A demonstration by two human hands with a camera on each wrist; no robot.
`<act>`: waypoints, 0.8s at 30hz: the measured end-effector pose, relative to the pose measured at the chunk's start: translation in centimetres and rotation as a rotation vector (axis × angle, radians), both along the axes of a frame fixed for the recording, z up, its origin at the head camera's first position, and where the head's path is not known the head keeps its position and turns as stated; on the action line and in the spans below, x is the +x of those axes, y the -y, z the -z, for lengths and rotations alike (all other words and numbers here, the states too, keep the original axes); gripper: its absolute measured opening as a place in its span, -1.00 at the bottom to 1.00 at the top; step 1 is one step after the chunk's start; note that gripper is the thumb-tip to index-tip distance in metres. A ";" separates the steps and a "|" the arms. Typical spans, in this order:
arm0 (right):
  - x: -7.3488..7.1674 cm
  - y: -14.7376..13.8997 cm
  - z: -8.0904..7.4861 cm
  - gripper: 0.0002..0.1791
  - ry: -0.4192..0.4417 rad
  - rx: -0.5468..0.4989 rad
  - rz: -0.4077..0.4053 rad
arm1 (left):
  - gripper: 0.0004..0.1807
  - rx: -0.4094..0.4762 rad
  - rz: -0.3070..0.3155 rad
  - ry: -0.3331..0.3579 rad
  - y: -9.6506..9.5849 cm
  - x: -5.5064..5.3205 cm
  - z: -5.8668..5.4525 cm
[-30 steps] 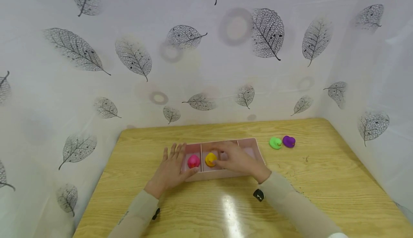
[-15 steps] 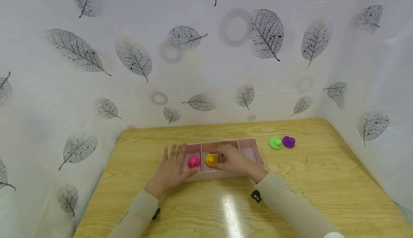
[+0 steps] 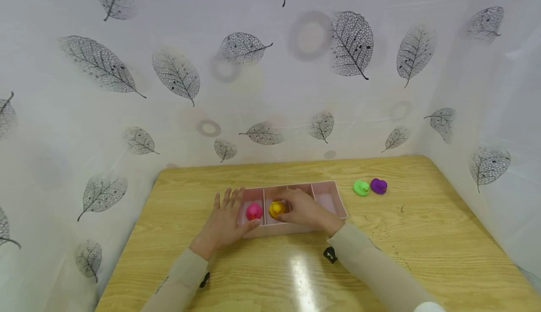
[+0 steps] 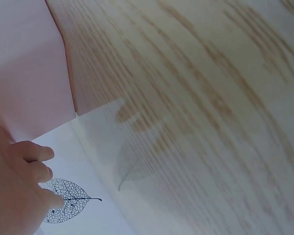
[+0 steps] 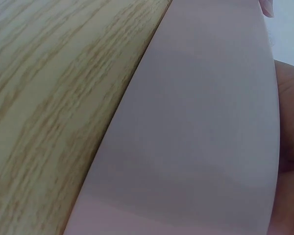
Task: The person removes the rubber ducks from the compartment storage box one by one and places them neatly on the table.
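Yellow duck (image 3: 276,208) sits in the second part from the left of my pink box (image 3: 274,230). Nearest to me are my two pale sleeves (image 3: 363,252), lying over the brown wood table (image 3: 253,279). One small dark thing (image 3: 330,254) shows by my right sleeve, and I can't tell what it is. My left hand (image 3: 224,222) is flat with its fingers spread out, at the left end of the box, and its thumb is by the near edge. My right hand (image 3: 305,208) reaches in over the box and holds the yellow duck, with its thumb on the near side and a finger on the far side. From the right wrist, the box wall hides those fingers. Thin walls split the box into four parts. A pink duck (image 3: 254,211) sits in the left one, close to my left thumb. My right hand covers much of the third part. Farther off, to the right of the box, a green duck (image 3: 361,188) is on the table, with a purple duck (image 3: 378,186) just right of it. At the far side hangs a white cloth (image 3: 279,96) with black leaves (image 3: 351,44) and gray rings on it.
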State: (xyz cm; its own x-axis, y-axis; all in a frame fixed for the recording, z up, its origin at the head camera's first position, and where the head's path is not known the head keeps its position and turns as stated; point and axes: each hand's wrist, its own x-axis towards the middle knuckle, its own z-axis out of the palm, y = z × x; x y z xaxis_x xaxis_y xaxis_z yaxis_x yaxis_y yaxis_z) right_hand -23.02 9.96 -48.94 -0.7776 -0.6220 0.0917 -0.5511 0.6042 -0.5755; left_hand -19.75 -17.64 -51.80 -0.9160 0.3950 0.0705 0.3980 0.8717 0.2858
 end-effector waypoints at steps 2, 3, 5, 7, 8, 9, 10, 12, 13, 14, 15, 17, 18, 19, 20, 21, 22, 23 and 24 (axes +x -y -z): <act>-0.1 0.1 0.0 -0.46 -0.001 0.003 0.004 | 0.20 0.002 -0.003 0.002 0.0 -0.1 0.1; -0.1 0.2 0.0 -0.45 0.002 0.006 0.007 | 0.20 0.005 -0.004 0.004 0.0 -0.1 0.1; -0.2 0.3 0.0 -0.44 0.002 0.012 0.009 | 0.20 0.008 -0.004 0.009 0.0 -0.1 0.1; -0.3 0.4 0.0 -0.44 0.000 0.020 0.006 | 0.20 0.005 -0.007 0.016 0.0 -0.2 0.1; -0.4 0.5 0.0 -0.44 -0.007 0.028 0.003 | 0.20 0.004 -0.007 0.019 0.0 -0.2 0.1; -0.4 0.5 0.0 -0.45 -0.013 0.038 0.001 | 0.20 0.002 -0.006 0.023 0.0 -0.2 0.1; -0.5 0.6 0.0 -0.46 -0.020 0.044 -0.004 | 0.20 -0.002 -0.006 0.028 0.0 -0.2 0.0; -0.5 0.7 0.0 -0.47 -0.026 0.055 -0.008 | 0.20 -0.005 -0.006 0.038 0.0 -0.1 -0.1; -0.6 0.7 0.0 -0.47 -0.031 0.062 -0.007 | 0.20 -0.006 -0.004 0.039 0.0 -0.1 -0.1; -0.6 0.8 -0.1 -0.47 -0.031 0.071 -0.004 | 0.20 -0.006 -0.004 0.041 0.0 -0.1 -0.2; -0.6 0.9 -0.1 -0.47 -0.028 0.079 0.002 | 0.20 -0.005 -0.003 0.041 0.0 -0.1 -0.3; -0.7 1.0 -0.1 -0.47 -0.030 0.099 0.012 | 0.20 -0.001 -0.003 0.037 0.0 -0.1 -0.2; -0.7 1.1 -0.1 -0.46 -0.026 0.111 0.019 | 0.19 0.000 -0.003 0.035 0.0 -0.1 -0.2; -0.7 1.1 -0.1 -0.47 -0.024 0.122 0.028 | 0.19 0.001 -0.003 0.032 0.0 -0.1 -0.2; -0.7 1.2 -0.2 -0.47 -0.019 0.130 0.036 | 0.19 0.001 -0.004 0.032 0.0 0.0 -0.2; -0.7 1.3 -0.2 -0.47 -0.012 0.138 0.045 | 0.19 0.001 -0.005 0.031 0.0 -0.1 -0.2; -0.7 1.3 -0.2 -0.48 -0.006 0.144 0.054 | 0.19 -0.001 -0.005 0.031 0.0 -0.1 -0.2; -0.7 1.4 -0.3 -0.48 0.007 0.149 0.065 | 0.19 -0.004 -0.006 0.032 0.0 -0.1 -0.2; -0.7 1.4 -0.4 -0.48 0.017 0.154 0.073 | 0.19 -0.006 -0.006 0.032 0.0 0.0 -0.2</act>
State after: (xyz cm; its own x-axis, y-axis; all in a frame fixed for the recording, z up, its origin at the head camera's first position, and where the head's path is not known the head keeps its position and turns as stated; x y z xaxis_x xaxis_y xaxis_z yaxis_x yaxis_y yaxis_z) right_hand -23.69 8.56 -48.57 -0.8219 -0.5695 -0.0141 -0.4934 0.7240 -0.4820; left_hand -19.79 -17.65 -51.60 -0.9201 0.3897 0.0385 0.3833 0.8759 0.2929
